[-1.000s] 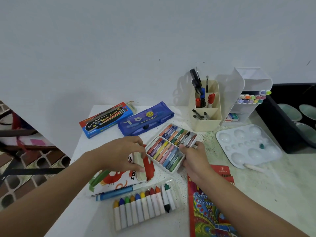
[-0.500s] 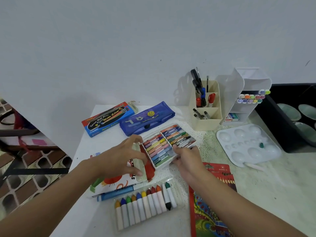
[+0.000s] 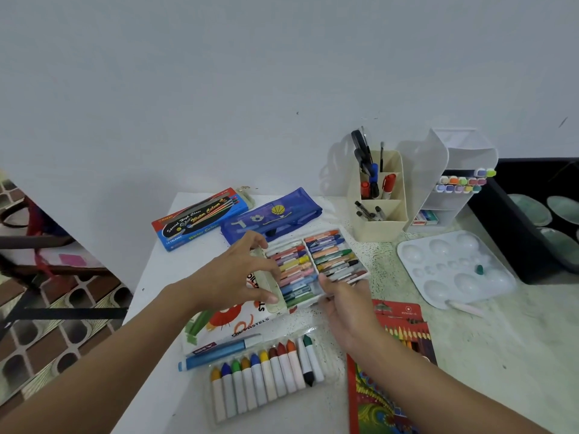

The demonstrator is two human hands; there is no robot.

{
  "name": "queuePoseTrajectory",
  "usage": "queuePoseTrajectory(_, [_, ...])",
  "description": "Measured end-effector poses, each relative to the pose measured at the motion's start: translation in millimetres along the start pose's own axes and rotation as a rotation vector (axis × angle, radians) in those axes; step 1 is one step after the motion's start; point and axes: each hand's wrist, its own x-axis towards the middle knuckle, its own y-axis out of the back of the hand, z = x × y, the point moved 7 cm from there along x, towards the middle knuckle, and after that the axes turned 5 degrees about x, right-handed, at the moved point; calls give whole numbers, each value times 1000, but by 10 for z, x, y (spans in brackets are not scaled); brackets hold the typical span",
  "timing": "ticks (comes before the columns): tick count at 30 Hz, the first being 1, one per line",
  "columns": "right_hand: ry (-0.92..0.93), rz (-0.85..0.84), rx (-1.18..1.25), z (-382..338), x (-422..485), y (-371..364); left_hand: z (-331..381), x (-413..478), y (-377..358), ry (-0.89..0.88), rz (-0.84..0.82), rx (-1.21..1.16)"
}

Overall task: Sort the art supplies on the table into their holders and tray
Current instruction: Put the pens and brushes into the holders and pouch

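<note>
Fingers of left hand and right hand clasp pastel tray.

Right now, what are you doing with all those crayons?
A person is handling a tray of oil pastels. The left hand grips the open end of the pastel box, and the right hand pinches the tray's near edge. The chunky crayons and colour pencil box lie on the table, not yet sorted.

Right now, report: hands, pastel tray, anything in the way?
Left hand grips cream flap of printed cardboard pastel box. Right hand pinches white plastic pastel tray, near edge. Blue fabric pencil pouch close behind.
</note>
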Motion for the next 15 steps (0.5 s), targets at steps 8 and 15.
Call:
queuePoseTrajectory(8, [-40, -128, -198, -50, 23, 16, 83, 73, -77, -65, -15, -43])
queuePoseTrajectory(15, [-5, -20, -139, -43, 149, 7, 91, 148, -61, -95, -48, -109])
